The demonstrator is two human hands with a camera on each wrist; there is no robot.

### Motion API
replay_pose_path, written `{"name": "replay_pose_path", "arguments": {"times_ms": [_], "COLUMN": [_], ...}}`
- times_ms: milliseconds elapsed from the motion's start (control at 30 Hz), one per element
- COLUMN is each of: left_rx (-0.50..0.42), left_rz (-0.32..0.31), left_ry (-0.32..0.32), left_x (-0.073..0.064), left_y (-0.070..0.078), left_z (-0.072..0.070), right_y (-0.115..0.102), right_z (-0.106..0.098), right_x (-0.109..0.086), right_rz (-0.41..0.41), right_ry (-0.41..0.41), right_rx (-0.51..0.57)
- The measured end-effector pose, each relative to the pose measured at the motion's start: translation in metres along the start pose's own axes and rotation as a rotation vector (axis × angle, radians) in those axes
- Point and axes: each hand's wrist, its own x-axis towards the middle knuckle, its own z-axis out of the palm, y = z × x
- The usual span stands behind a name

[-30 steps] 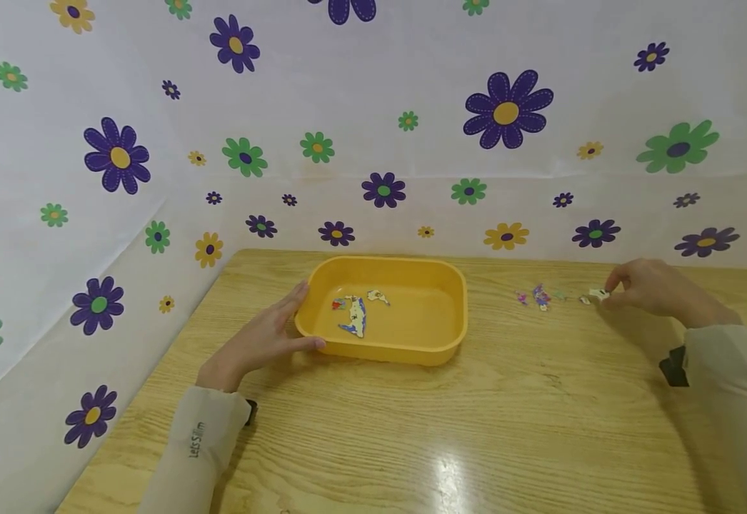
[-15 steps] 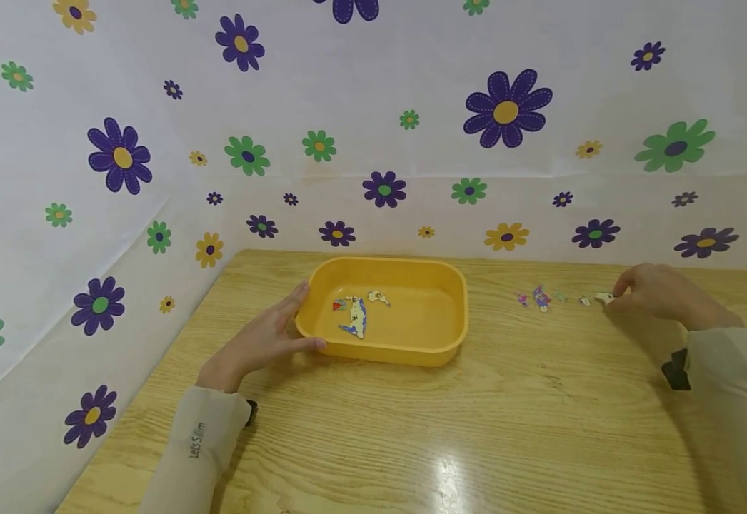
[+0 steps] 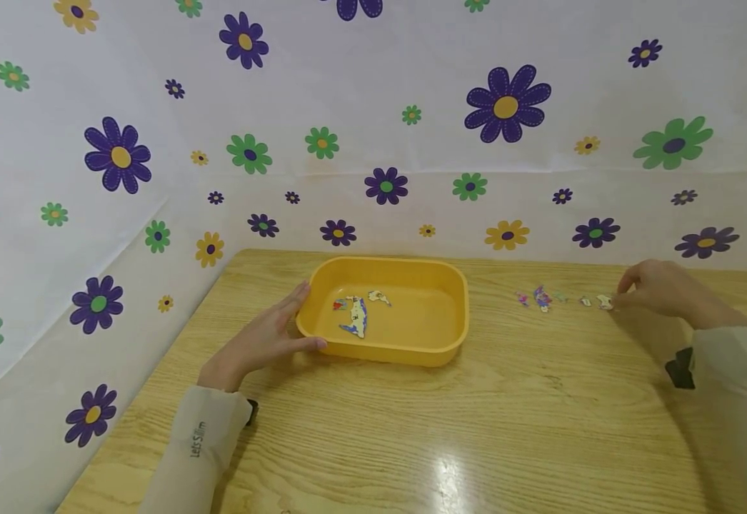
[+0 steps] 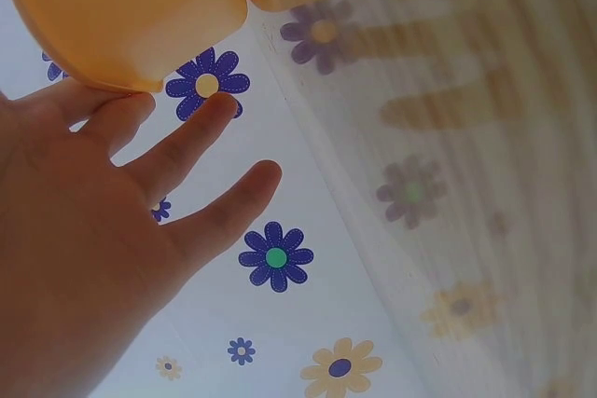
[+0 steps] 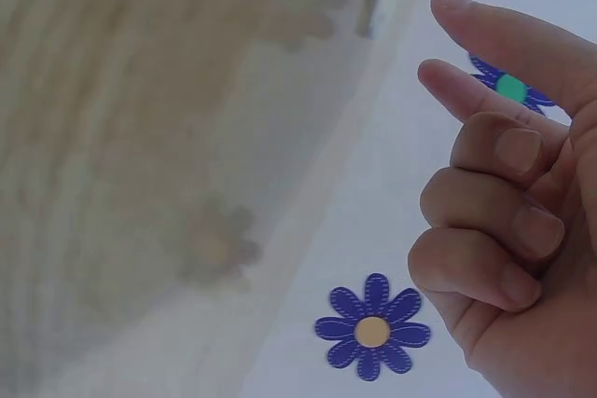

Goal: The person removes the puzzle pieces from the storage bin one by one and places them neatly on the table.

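My left hand (image 3: 264,339) rests against the left end of a yellow plastic tray (image 3: 383,351), thumb at the front rim and straight fingers along the side. In the left wrist view those fingers (image 4: 247,195) are spread, some touching the tray's edge. Inside the tray lie several flat, irregular pieces, including a cream-and-blue piece (image 3: 357,318). My right hand (image 3: 656,289) is low over the table at the right, fingertips right beside a small cream piece (image 3: 605,302). The right wrist view shows its thumb and index finger apart with nothing between them, the other fingers curled.
Left of the cream piece, more small flat pieces lie in a loose row: a tiny cream one (image 3: 585,301), a pale green one (image 3: 560,296), a purple-and-pink one (image 3: 542,298) and a pink one (image 3: 523,298). A flower-print cloth (image 3: 438,143) hangs behind the wooden table (image 3: 476,428).
The right hand slides slightly right and its fingers come away from the cream piece, which lies uncovered on the table. My left hand and the tray stay in place.
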Motion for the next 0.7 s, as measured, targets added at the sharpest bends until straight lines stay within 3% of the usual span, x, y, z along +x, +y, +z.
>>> {"name": "replay_pose_path", "arguments": {"times_ms": [433, 700], "left_rx": [-0.008, -0.017], "left_rz": [-0.035, -0.053], "left_ry": [-0.015, -0.024], "left_x": [0.004, 0.007], "left_y": [0.006, 0.010], "left_z": [-0.004, -0.006], "right_y": [-0.021, -0.044], "right_z": [-0.020, -0.028], "right_x": [0.024, 0.041], "right_rz": [-0.064, -0.090], "right_ry": [0.021, 0.029], "right_rx": [0.014, 0.038]}}
